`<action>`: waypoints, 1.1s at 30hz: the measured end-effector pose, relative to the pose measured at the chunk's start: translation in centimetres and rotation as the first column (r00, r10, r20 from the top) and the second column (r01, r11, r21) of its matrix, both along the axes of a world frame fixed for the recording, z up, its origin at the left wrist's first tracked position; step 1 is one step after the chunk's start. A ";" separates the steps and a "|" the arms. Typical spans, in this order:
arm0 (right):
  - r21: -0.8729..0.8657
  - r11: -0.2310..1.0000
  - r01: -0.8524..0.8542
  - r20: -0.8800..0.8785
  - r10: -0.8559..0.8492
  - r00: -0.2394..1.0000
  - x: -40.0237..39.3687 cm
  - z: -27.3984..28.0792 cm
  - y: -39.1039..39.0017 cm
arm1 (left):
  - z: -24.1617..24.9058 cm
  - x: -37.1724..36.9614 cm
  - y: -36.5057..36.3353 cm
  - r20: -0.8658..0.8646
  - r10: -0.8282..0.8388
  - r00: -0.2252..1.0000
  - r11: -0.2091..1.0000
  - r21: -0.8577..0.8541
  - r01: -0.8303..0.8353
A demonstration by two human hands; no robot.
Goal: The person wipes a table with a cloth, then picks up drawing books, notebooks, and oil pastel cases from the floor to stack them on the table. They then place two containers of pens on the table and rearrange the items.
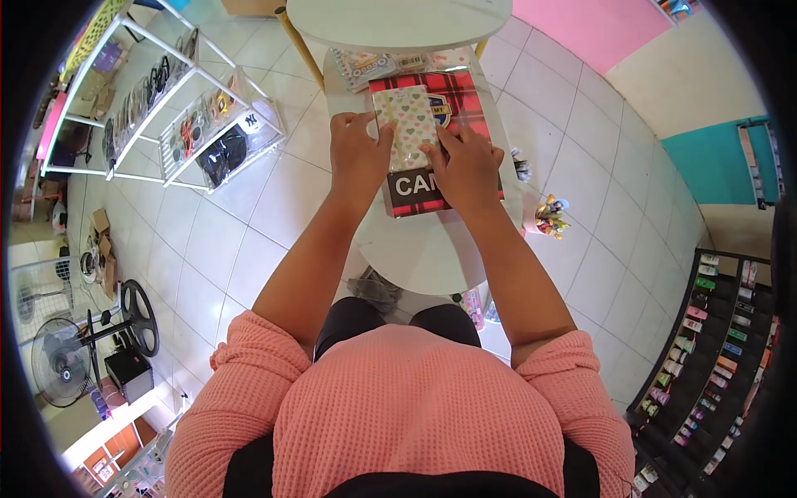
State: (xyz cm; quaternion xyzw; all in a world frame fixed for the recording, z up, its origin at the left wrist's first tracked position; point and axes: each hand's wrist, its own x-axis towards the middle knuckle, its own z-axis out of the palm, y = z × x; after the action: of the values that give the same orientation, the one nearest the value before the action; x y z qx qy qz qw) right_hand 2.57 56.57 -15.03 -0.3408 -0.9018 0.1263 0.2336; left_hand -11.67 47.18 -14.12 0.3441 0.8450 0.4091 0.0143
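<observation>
A pale small notebook [407, 124] printed with green and pink hearts, in what looks like a clear wrapper, lies on a red plaid packet [469, 95] with a dark band and large white letters, partly covered. My left hand [359, 153] is at the notebook's left edge, thumb against it and fingers apart. On the opposite side, my right hand [466, 166] has its thumb and bent fingers closed at the notebook's right edge, over the plaid packet. What the right fingertips pinch is partly hidden. Both items rest on a white oval table [415, 257].
Wrapped printed packs [361, 66] lie behind the plaid packet, beneath a raised round shelf [398, 21]. A cup of colourful pens [550, 217] is right of the table. White wire racks [166, 124] stand left, a fan [62, 361] lower left, and a black display rack [706, 357] right.
</observation>
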 end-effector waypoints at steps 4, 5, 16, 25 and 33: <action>-0.068 0.998 0.006 -0.044 -0.009 0.999 -0.3 0.3 0.9 | -1.6 -1.2 0.6 -0.064 -0.045 0.997 0.999 -0.016 0.044; -0.073 0.997 0.028 -0.040 -0.031 0.999 -0.3 0.7 1.2 | -2.2 -1.8 0.9 -0.162 -0.041 0.986 0.999 -0.010 0.040; -0.650 0.752 0.112 -0.412 -0.472 0.779 18.5 -4.8 6.9 | 3.9 3.8 1.4 -0.526 -0.207 0.825 0.978 -0.123 0.167; -0.699 0.285 0.656 0.455 -0.530 0.715 31.6 -26.0 1.1 | 3.9 18.0 -2.0 0.239 -0.895 0.376 0.361 -0.108 0.926; -0.554 0.339 0.761 0.536 -0.553 0.637 26.7 -33.5 1.2 | 2.8 18.8 -2.4 0.276 -0.871 0.406 0.352 -0.223 0.909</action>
State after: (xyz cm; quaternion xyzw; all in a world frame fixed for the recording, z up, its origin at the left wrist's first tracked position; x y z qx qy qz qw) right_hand 29.27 57.72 -48.50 -0.7531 -0.5687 0.3305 -0.0132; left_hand 7.17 44.74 -11.32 0.7158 0.5762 0.2015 0.3390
